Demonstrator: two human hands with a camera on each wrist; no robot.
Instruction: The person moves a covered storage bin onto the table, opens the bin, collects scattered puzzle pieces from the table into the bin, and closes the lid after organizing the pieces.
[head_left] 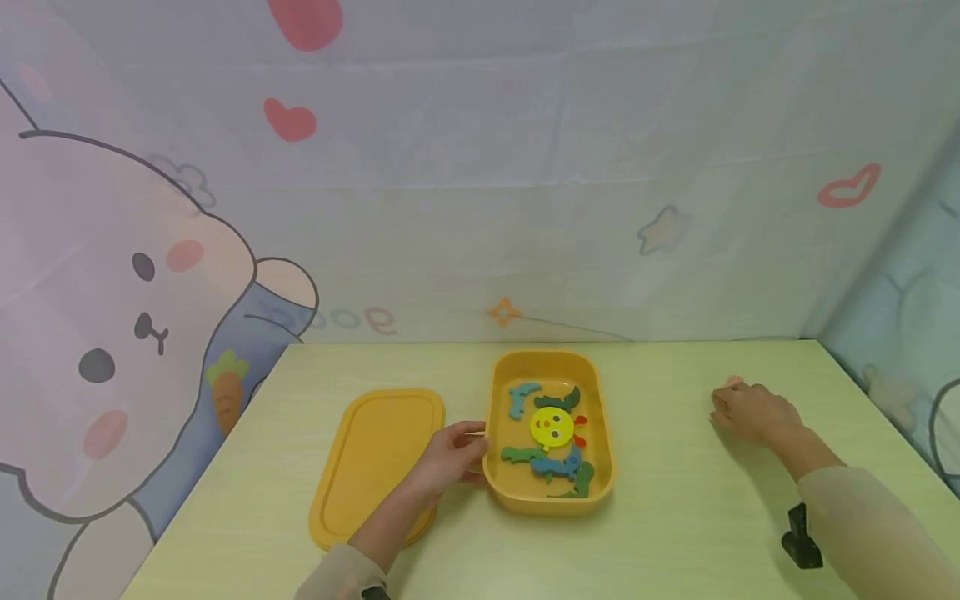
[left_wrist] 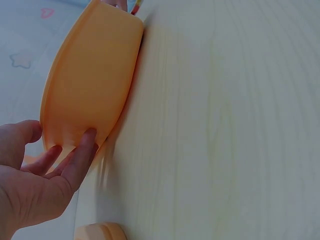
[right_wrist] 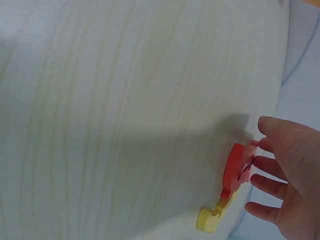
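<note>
My left hand [head_left: 450,454] rests against the left wall of a yellow plastic box [head_left: 498,497]. In the left wrist view its fingertips touch the box's side [left_wrist: 95,65], with the thumb near the rim. Inside the box lie a round yellow smiling piece [head_left: 551,427] with red feelers, and several blue and green animal-shaped pieces [head_left: 573,400]. My right hand [head_left: 753,414] is low over the table at the right. The right wrist view shows its fingers spread beside a red piece [right_wrist: 232,170], a pink piece [right_wrist: 248,155] and a yellow piece [right_wrist: 210,219]; contact is unclear.
A flat yellow lid [head_left: 382,450] lies on the table left of the box, partly under my left forearm. The pale wooden table [head_left: 660,492] ends at a printed cloth backdrop [head_left: 465,208]. A dark cable [head_left: 936,429] hangs at the far right.
</note>
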